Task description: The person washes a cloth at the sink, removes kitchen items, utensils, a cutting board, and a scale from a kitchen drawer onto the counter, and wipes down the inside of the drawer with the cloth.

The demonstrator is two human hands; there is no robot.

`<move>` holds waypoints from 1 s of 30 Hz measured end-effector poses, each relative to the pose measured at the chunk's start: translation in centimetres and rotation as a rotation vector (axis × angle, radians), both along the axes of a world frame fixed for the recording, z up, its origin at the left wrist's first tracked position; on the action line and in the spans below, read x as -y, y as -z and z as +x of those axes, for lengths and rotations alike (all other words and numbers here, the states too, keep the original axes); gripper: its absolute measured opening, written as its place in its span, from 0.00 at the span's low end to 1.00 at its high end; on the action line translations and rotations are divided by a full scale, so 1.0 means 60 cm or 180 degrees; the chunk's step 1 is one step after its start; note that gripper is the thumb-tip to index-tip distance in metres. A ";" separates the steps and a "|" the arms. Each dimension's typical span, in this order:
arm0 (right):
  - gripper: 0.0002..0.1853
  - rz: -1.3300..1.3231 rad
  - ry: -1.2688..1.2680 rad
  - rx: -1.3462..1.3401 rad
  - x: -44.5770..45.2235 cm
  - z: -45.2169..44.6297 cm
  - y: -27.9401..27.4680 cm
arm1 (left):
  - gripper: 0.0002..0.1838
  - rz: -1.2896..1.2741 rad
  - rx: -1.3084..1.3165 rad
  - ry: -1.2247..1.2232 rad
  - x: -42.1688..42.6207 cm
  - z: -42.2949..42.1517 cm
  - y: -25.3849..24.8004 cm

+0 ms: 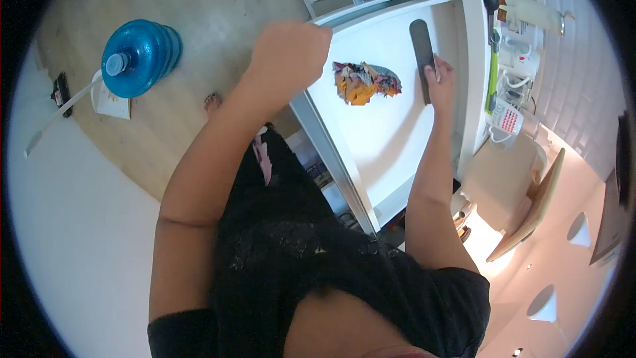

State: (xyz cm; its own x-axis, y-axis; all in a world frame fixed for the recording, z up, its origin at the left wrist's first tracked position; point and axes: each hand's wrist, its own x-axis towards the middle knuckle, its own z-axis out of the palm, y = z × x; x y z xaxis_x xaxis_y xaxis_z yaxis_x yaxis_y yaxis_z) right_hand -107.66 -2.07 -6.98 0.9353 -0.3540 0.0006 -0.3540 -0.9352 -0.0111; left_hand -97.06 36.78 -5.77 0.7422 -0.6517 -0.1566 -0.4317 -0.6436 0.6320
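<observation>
A white drawer [377, 139] is pulled out in front of me. My left hand [291, 56] is closed at its front edge, with the fingers curled over the rim and their tips hidden. Inside the drawer, my right hand [442, 81] pinches a long, flat, dark grey piece with a rounded end [419, 40]. I cannot make out exactly what kind of thing that piece is. A crumpled multicoloured cloth [364, 84], patterned with orange, pink and grey, lies on the drawer bottom between my hands.
A blue water jug [140, 58] stands on the floor at the left. Beyond the drawer, the counter holds a calculator-like white mug [507, 119], a green-handled utensil [493, 73] and a glass bottle [536, 13]. A beige chair-like piece [500, 172] is at the right.
</observation>
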 end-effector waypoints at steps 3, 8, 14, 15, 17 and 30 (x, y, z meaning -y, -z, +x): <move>0.28 -0.0453 0.0035 -0.0386 0.006 0.074 -0.012 | 0.09 -0.0041 0.0012 0.0011 0.003 -0.007 0.003; 0.32 -0.1224 0.1058 -0.1200 0.017 0.180 0.019 | 0.05 -0.0196 0.0116 -0.0059 0.000 -0.007 -0.003; 0.42 -0.0706 0.1372 -0.0022 0.071 0.162 0.045 | 0.10 -0.0011 -0.0079 0.0097 0.000 0.001 -0.012; 0.37 -0.0797 0.1339 -0.0122 0.062 0.165 0.042 | 0.10 -0.0057 -0.0089 0.0160 0.001 0.001 -0.015; 0.33 -0.0923 0.1349 -0.0212 0.069 0.160 0.043 | 0.10 0.0032 -0.0012 0.0020 0.005 0.001 -0.017; 0.29 -0.2169 0.0065 -0.0722 0.158 0.146 0.072 | 0.11 0.0156 -0.0094 -0.0224 0.008 -0.013 -0.022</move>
